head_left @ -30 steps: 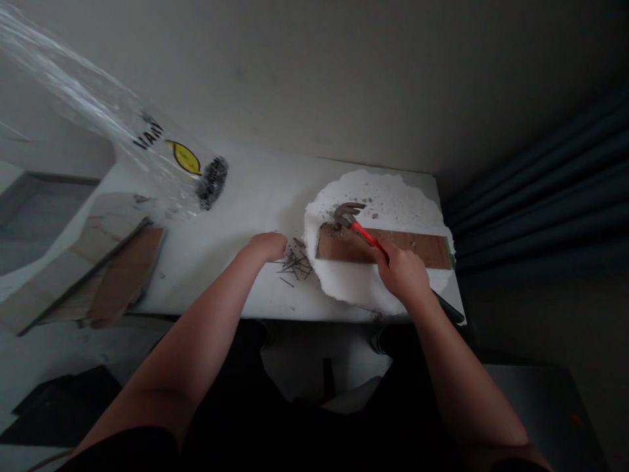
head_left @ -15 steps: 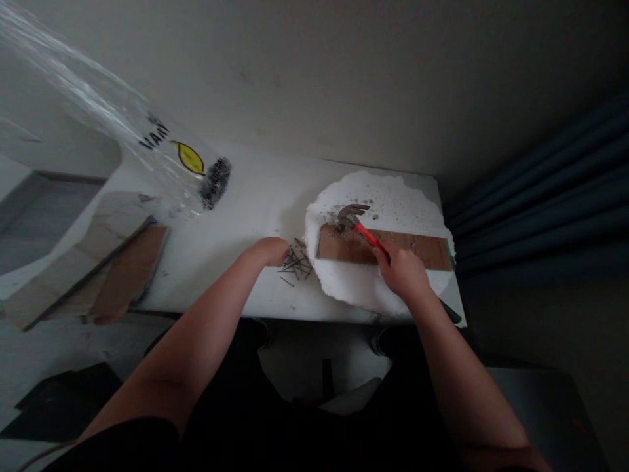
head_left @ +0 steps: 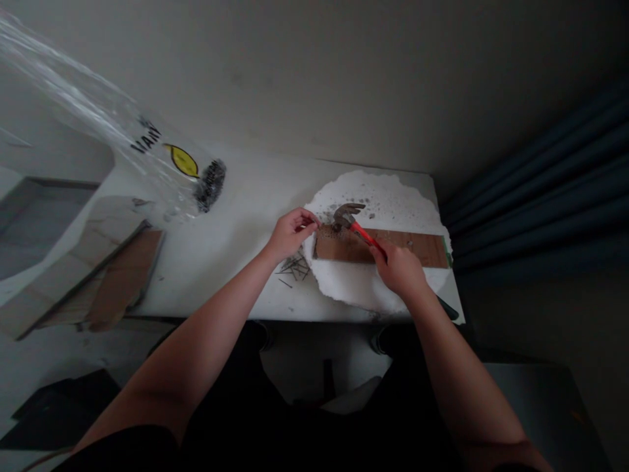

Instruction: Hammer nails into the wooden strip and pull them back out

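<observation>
Fingers [head_left: 308,215] of left hand [head_left: 289,235] bent, thumb and forefinger tips close together at the near-left corner of the action, just beside the left end of a brown board [head_left: 346,249]; can't tell if they pinch a nail, too small and dim. Right hand [head_left: 403,270] has its fingers wrapped round the red handle of a hammer [head_left: 362,232], a grip that leaves the head free out front, over the board's far edge close to the left hand; claw points away from the person. Contact with the board unclear. Board lies flat on a rough-edged white slab [head_left: 351,288], probably as backing to spare the desk [head_left: 230,236]. Small grey bits [head_left: 360,200] scattered on the slab's far part. Loose nails [head_left: 295,265] heaped on the desk by the slab's left edge, presumably there for easy left-hand reach. Desk pale, a few marks, set against a grey wall [head_left: 295,78]. Wood scraps [head_left: 125,278] at desk's left end, jutting past the edge. Clear plastic bag [head_left: 167,177] with yellow logo slants across upper left, dark patch at bottom, contents unclear. Dark blue curtain [head_left: 550,196] on right. Room dim.
</observation>
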`<control>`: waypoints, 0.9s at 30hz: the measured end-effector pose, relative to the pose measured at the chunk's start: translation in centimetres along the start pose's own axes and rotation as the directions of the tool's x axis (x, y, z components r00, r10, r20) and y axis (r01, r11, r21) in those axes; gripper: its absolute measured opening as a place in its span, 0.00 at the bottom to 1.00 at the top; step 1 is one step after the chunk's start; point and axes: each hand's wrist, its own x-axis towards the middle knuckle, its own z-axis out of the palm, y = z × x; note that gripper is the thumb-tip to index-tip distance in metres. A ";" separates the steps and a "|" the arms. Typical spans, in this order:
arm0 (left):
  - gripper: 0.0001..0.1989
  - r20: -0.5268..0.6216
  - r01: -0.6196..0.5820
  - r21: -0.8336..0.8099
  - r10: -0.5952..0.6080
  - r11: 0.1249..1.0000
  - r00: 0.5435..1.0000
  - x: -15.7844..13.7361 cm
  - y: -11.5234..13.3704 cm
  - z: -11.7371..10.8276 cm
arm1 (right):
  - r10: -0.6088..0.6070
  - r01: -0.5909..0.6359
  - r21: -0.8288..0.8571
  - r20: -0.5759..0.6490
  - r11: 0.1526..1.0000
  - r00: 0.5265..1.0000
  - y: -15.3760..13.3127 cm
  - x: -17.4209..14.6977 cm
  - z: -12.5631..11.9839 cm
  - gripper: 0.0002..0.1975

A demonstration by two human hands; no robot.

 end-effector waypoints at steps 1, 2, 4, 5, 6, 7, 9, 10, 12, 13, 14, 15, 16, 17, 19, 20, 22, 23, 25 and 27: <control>0.12 0.010 0.003 -0.003 -0.003 1.000 1.000 -0.1 0.0 0.3 | 0.003 -0.003 0.004 0.005 1.000 1.000 0.0 0.0 0.0 0.22; 0.12 0.018 0.009 -0.001 -0.009 1.000 1.000 -0.1 0.0 0.4 | 0.005 -0.005 0.008 0.011 1.000 1.000 0.0 0.0 0.0 0.22; 0.12 0.032 0.017 -0.003 -0.017 1.000 0.999 -0.1 -0.2 0.6 | 0.005 -0.006 0.016 0.019 1.000 1.000 0.0 0.0 0.1 0.22; 0.11 0.040 0.015 -0.012 -0.014 1.000 0.999 -0.1 -0.4 0.6 | 0.004 -0.004 0.019 0.016 1.000 1.000 0.0 0.1 0.1 0.22; 0.11 0.051 0.010 -0.025 -0.009 1.000 0.999 -0.1 -0.5 0.7 | 0.002 -0.002 0.020 0.012 1.000 1.000 0.0 0.1 0.2 0.22; 0.10 0.060 0.003 -0.038 -0.001 0.999 0.998 -0.1 -0.6 0.8 | 0.001 -0.001 0.020 0.006 1.000 1.000 0.1 0.1 0.2 0.22; 0.09 0.075 -0.009 -0.057 0.013 0.998 0.997 -0.1 -0.8 0.9 | -0.001 0.001 0.020 0.002 1.000 1.000 0.1 0.1 0.2 0.22; 0.09 0.079 -0.015 -0.060 0.019 0.998 0.997 -0.2 -0.9 1.0 | -0.002 0.002 0.021 0.005 1.000 1.000 0.2 0.2 0.3 0.22; 0.08 0.085 -0.027 -0.054 0.031 0.998 0.996 -0.2 -1.1 1.1 | -0.002 0.001 0.025 0.008 1.000 1.000 0.2 0.2 0.3 0.22; 0.07 0.087 -0.034 -0.046 0.038 0.998 0.995 -0.2 -1.1 1.1 | -0.001 0.001 0.029 0.007 1.000 1.000 0.2 0.2 0.3 0.22; 0.07 0.090 -0.042 -0.037 0.045 0.998 0.995 -0.2 -1.2 1.1 | -0.001 0.001 0.033 0.006 0.999 1.000 0.3 0.2 0.3 0.22; 0.07 0.094 -0.050 -0.027 0.052 0.998 0.994 -0.2 -1.3 1.2 | 0.000 0.000 0.037 0.003 0.999 1.000 0.3 0.1 0.3 0.22; 0.07 0.097 -0.056 -0.018 0.058 0.998 0.994 -0.2 -1.4 1.2 | -0.002 0.002 0.040 0.001 0.999 1.000 0.3 0.1 0.3 0.22; 0.06 0.100 -0.061 -0.009 0.061 0.998 0.993 -0.1 -1.5 1.2 | -0.004 0.004 0.043 0.001 0.999 1.000 0.2 0.1 0.3 0.22; 0.06 0.101 -0.065 0.004 0.064 0.998 0.993 -0.1 -1.6 1.2 | -0.004 0.003 0.045 0.003 0.999 1.000 0.2 0.1 0.2 0.22; 0.06 0.100 -0.065 0.010 0.064 0.998 0.993 -0.1 -1.6 1.3 | -0.002 0.002 0.046 0.006 0.999 1.000 0.2 0.1 0.2 0.22; 0.06 0.096 -0.067 0.022 0.065 0.997 0.993 -0.1 -1.6 1.3 | 0.002 -0.002 0.043 0.008 0.999 1.000 0.2 0.1 0.2 0.22; 0.06 0.093 -0.070 0.027 0.067 0.997 0.993 -0.1 -1.6 1.3 | 0.003 -0.003 0.041 0.006 0.999 1.000 0.2 0.1 0.2 0.22; 0.06 0.090 -0.072 0.036 0.069 0.997 0.994 -0.1 -1.5 1.3 | 0.001 -0.001 0.037 0.003 0.999 1.000 0.2 0.1 0.2 0.22; 0.06 0.091 -0.076 0.042 0.072 0.996 0.993 -0.1 -1.4 1.3 | -0.001 0.001 0.035 0.003 0.999 1.000 0.2 0.1 0.2 0.22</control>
